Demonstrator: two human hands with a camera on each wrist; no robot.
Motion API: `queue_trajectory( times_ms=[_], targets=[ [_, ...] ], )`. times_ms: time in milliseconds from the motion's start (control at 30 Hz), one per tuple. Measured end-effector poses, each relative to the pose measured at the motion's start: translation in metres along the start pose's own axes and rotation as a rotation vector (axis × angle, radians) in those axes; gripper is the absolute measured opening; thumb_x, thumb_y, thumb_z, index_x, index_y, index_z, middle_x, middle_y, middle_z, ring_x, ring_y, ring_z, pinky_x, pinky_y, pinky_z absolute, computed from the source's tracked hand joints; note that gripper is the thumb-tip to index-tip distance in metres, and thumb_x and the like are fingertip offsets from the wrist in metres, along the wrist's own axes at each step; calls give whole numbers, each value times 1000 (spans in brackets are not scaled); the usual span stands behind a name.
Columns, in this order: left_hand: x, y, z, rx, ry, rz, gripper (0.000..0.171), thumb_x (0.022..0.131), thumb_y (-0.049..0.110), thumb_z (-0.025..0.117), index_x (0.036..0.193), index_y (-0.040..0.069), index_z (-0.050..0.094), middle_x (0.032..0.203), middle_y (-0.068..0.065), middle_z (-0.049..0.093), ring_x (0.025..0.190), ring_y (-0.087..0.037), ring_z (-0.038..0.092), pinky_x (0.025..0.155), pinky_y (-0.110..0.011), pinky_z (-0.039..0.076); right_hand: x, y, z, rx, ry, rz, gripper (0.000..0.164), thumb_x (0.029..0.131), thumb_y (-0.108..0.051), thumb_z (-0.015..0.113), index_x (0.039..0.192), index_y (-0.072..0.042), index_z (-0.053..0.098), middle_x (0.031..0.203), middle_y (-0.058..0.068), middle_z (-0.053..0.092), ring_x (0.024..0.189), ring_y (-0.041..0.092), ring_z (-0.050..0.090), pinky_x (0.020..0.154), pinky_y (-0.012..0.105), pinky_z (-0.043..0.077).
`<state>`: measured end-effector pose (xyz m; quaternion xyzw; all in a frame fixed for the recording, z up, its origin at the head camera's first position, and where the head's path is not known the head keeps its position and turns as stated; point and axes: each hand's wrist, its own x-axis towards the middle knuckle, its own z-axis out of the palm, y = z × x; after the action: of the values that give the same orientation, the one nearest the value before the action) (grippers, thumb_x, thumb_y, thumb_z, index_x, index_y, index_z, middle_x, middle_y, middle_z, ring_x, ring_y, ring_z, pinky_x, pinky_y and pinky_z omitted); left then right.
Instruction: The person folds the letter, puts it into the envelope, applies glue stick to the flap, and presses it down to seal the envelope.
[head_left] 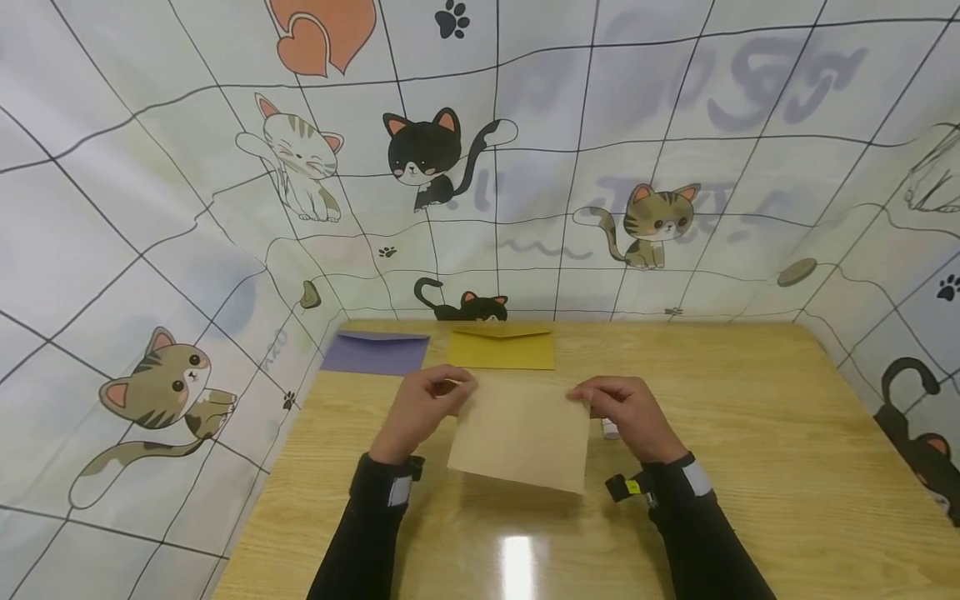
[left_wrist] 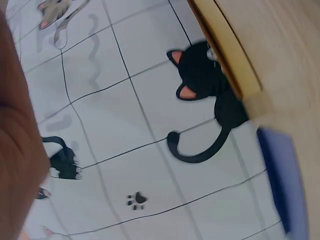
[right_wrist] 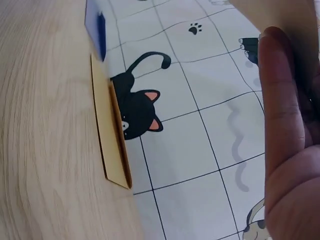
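A sheet of tan paper (head_left: 521, 429) hangs above the table, held up by its two top corners. My left hand (head_left: 427, 407) pinches the upper left corner between thumb and fingers. At the upper right corner my right hand (head_left: 628, 414) pinches it the same way; in the right wrist view a bit of the tan paper (right_wrist: 285, 12) shows beyond the fingers (right_wrist: 282, 95). Only the side of the left hand (left_wrist: 20, 150) appears in the left wrist view. Partly hidden behind the right hand lies a small white item (head_left: 609, 429).
At the back of the wooden table (head_left: 735, 392) lie a purple envelope (head_left: 375, 353) and a yellow envelope (head_left: 501, 350), side by side with flaps raised. White sheeting with cat drawings (head_left: 540, 183) closes off the back and both sides.
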<state>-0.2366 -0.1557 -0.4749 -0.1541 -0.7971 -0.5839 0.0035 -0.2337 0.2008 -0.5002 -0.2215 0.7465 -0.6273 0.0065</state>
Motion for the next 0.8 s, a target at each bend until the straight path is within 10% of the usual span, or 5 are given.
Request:
queue_trajectory(
  times_ms=[133, 267, 400, 533, 800],
  targets=[
    [-3, 11, 13, 223, 96, 141, 14, 102, 11, 86, 112, 13, 77, 115, -9, 83, 94, -21, 85, 77, -26, 65, 3, -10, 7, -293, -8, 76, 14, 111, -21, 75, 113, -8, 79, 137, 13, 80, 122, 27, 77, 101, 41, 65],
    [-10, 26, 29, 325, 71, 284, 28, 100, 6, 87, 116, 14, 66, 107, -4, 83, 92, -18, 83, 79, -26, 67, 5, -28, 29, -557, -59, 28, 43, 104, -39, 84, 136, -14, 70, 158, 12, 70, 151, 40, 64, 117, 61, 57],
    [-13, 35, 39, 273, -32, 361, 38, 99, 9, 88, 127, 10, 62, 106, -8, 84, 91, -20, 81, 83, -30, 69, 7, -43, 50, -561, -132, -110, 32, 107, -36, 82, 129, -13, 75, 107, 1, 79, 97, 16, 77, 85, 38, 65],
    [-14, 37, 40, 173, -26, 198, 55, 100, 17, 89, 147, 12, 62, 117, -7, 85, 106, -23, 84, 91, -31, 68, 5, -47, 55, -445, -90, -126, 27, 111, -20, 76, 89, -16, 60, 72, -10, 40, 62, -1, 38, 59, 22, 36],
    [-9, 30, 35, -17, 99, -50, 33, 102, 18, 87, 133, 12, 80, 88, -4, 80, 75, -7, 66, 70, -22, 52, 2, -45, 51, -164, 47, 73, 18, 113, -19, 72, 121, -4, 70, 93, 7, 78, 80, 9, 62, 70, 27, 49]
  ],
)
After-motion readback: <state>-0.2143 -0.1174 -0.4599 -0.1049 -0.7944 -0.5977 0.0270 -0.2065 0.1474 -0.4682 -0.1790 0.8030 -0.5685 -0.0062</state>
